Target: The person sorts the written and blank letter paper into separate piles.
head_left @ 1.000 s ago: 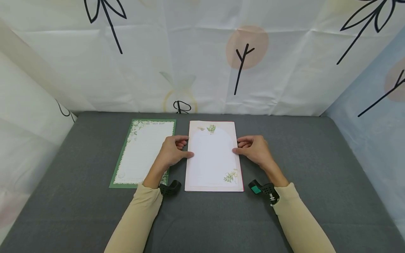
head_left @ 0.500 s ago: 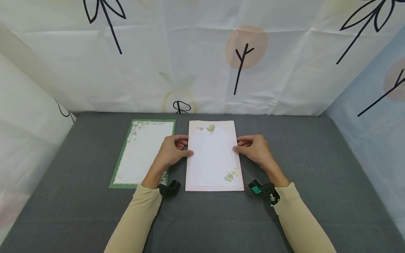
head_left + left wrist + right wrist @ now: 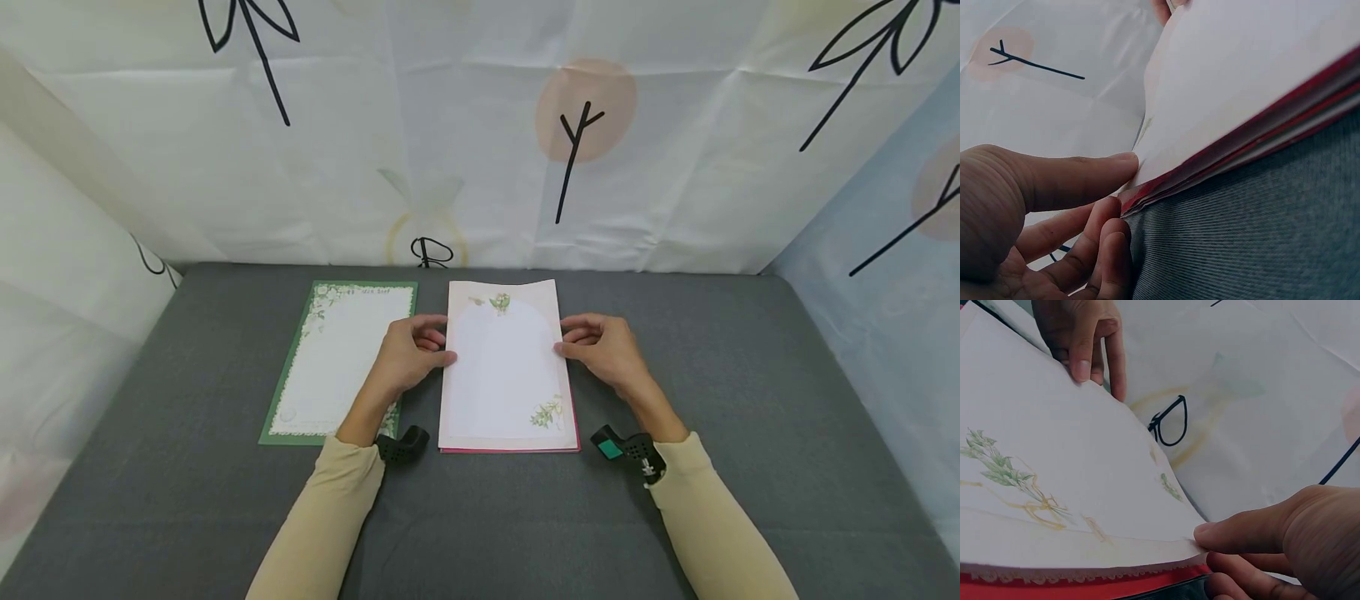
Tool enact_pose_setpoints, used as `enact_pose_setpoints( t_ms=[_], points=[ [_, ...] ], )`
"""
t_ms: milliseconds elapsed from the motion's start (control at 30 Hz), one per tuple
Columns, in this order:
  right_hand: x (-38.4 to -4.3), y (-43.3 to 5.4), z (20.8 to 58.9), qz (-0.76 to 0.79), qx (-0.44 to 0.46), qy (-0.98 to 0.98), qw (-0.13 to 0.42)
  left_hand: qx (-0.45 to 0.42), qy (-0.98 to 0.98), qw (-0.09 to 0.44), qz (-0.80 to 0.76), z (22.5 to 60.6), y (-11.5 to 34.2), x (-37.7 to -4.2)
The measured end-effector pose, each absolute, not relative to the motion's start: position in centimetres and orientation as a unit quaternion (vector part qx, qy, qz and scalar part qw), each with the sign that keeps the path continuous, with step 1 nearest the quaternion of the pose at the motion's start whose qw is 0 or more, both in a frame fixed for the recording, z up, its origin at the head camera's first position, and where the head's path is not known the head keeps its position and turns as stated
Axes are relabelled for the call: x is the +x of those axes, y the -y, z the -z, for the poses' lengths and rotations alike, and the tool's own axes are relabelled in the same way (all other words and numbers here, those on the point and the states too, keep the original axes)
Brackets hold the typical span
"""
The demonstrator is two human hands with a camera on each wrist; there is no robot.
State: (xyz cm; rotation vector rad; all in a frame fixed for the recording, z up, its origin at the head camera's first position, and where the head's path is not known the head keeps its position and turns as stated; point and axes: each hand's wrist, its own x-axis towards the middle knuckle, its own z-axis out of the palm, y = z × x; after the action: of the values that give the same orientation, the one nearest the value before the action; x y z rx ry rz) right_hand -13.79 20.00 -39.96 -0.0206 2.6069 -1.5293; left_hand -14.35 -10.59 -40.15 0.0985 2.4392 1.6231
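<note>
A pale pink-bordered sheet of paper with green plant prints lies over red-edged sheets in the middle of the table. Its far edge bows upward, and a red strip shows along the near edge. At the left side my left hand pinches the paper, thumb on top and fingers at the edge. My right hand pinches the right edge likewise. In the left wrist view the paper stack's layered edge stands a little apart, with dark gaps between layers. How many layers each hand grips is hidden.
Left of the stack lies a green-bordered sheet, partly behind my left hand and wrist. Grey cloth covers the table. A white printed curtain hangs along the far edge. Black devices sit on both wrists.
The top sheet has risen slightly and shifted away from me. Its far edge now bows, and red shows beneath its near edge. Both hands moved up slightly with it.
</note>
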Motion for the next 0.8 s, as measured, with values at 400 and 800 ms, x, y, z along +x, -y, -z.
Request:
enact_pose_setpoints(
  t_ms=[400, 800],
  points=[
    [-13.8, -20.2, 39.7, 0.615, -0.006, -0.783, 0.093, 0.027, -0.819, 0.099, -0.564, 40.0, 10.5, -14.3],
    [-13.6, -20.5, 39.4, 0.653, -0.005, -0.755, 0.066, 0.019, -0.799, 0.101, -0.592, 38.8, 10.5, -13.8]
  ],
)
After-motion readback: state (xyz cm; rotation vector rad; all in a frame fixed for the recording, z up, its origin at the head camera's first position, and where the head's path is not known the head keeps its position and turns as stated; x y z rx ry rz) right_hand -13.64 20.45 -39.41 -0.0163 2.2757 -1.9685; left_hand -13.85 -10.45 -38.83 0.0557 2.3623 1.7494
